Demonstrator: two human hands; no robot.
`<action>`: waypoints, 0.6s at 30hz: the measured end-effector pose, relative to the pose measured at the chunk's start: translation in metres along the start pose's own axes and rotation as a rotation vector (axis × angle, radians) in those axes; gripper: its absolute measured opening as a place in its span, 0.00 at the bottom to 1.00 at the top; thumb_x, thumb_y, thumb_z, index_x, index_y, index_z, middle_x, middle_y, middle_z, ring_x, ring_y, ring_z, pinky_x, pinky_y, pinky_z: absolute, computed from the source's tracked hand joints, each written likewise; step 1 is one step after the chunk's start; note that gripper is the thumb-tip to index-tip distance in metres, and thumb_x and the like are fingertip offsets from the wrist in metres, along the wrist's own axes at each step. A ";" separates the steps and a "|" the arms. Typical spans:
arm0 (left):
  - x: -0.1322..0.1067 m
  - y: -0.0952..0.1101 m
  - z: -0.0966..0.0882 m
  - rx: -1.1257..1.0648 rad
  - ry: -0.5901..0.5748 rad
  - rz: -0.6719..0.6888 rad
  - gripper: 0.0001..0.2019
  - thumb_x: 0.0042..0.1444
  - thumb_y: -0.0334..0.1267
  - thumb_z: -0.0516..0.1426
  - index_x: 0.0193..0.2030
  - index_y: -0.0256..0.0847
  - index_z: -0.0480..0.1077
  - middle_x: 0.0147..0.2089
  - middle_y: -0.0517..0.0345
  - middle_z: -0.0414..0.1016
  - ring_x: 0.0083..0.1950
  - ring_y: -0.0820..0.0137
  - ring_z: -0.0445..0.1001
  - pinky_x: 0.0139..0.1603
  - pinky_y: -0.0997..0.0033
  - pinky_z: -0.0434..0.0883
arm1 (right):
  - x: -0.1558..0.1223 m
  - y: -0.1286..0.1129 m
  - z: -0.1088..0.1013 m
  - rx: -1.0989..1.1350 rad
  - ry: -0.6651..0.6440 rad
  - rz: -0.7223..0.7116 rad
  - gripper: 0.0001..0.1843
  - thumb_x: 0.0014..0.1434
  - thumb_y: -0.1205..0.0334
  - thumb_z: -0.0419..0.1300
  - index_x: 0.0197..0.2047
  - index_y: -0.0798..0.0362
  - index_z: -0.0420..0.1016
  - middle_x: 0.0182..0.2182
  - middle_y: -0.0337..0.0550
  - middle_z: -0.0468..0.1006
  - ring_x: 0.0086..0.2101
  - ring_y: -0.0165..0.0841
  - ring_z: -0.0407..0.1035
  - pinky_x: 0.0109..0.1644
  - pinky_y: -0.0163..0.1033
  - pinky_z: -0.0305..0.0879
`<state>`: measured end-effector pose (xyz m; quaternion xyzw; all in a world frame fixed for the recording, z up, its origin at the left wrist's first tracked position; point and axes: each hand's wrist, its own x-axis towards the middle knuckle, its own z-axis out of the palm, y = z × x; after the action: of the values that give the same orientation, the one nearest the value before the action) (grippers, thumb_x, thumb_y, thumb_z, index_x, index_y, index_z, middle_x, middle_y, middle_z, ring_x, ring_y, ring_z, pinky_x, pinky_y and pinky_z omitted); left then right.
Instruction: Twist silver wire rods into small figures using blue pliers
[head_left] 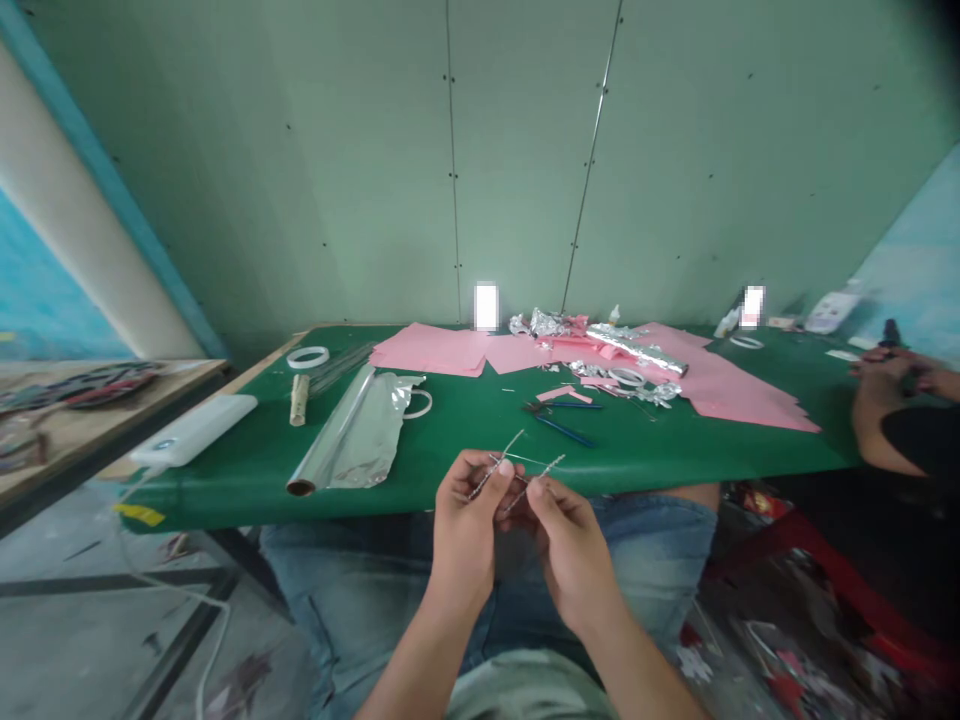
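Observation:
My left hand (465, 515) and my right hand (570, 550) are raised just in front of the table edge, above my knees. Between their fingertips they pinch two thin twisted silver wires (493, 470), which cross each other and stick out at angles. Nearest my hands on the green-covered table (480, 440) lie blue-handled pliers (561, 424). A partly unrolled roll of aluminium foil (341, 430) rests to the left.
Pink paper sheets (720, 385), crumpled foil (544, 323) and a foil-wrapped stick (637, 350) cover the table's far side. White tape rolls (307, 357) and a white power bank (193, 430) sit left. A co-worker's hand (885, 365) is at the right end.

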<state>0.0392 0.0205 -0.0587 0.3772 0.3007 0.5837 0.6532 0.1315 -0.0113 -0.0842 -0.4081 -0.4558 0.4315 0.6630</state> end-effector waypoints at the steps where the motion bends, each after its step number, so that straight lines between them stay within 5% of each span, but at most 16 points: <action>1: 0.000 0.000 0.000 0.014 -0.041 0.003 0.13 0.49 0.41 0.68 0.33 0.40 0.69 0.29 0.61 0.77 0.24 0.76 0.69 0.22 0.78 0.64 | 0.002 -0.003 -0.002 -0.025 0.038 -0.015 0.21 0.62 0.44 0.57 0.30 0.52 0.77 0.24 0.41 0.78 0.27 0.34 0.71 0.33 0.38 0.68; 6: 0.002 0.010 -0.007 0.176 -0.194 -0.046 0.12 0.51 0.44 0.67 0.31 0.36 0.74 0.26 0.59 0.74 0.28 0.73 0.71 0.32 0.75 0.68 | 0.000 -0.023 -0.023 -0.271 0.054 -0.087 0.17 0.60 0.50 0.61 0.25 0.51 0.75 0.20 0.38 0.75 0.23 0.31 0.70 0.28 0.34 0.65; 9: 0.004 0.014 -0.010 0.269 -0.212 -0.078 0.13 0.51 0.45 0.67 0.33 0.35 0.77 0.22 0.60 0.72 0.25 0.75 0.67 0.29 0.77 0.63 | -0.004 -0.031 -0.030 -0.334 0.011 -0.097 0.16 0.61 0.51 0.60 0.27 0.51 0.75 0.19 0.37 0.75 0.21 0.30 0.70 0.26 0.33 0.65; 14: 0.004 0.013 -0.009 0.292 -0.257 -0.081 0.15 0.51 0.45 0.66 0.24 0.35 0.74 0.22 0.61 0.70 0.25 0.76 0.66 0.29 0.77 0.62 | -0.002 -0.031 -0.030 -0.290 0.059 -0.085 0.11 0.58 0.53 0.63 0.38 0.51 0.76 0.21 0.35 0.76 0.21 0.30 0.71 0.26 0.33 0.67; 18: 0.003 0.011 -0.008 0.266 -0.228 -0.076 0.12 0.50 0.44 0.67 0.28 0.37 0.76 0.22 0.62 0.70 0.24 0.75 0.67 0.28 0.77 0.62 | -0.001 -0.031 -0.030 -0.170 -0.002 -0.066 0.14 0.62 0.49 0.59 0.35 0.52 0.76 0.21 0.36 0.75 0.19 0.29 0.70 0.24 0.34 0.67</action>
<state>0.0265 0.0248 -0.0534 0.5124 0.3134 0.4671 0.6489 0.1658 -0.0260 -0.0633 -0.4472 -0.5046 0.3696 0.6394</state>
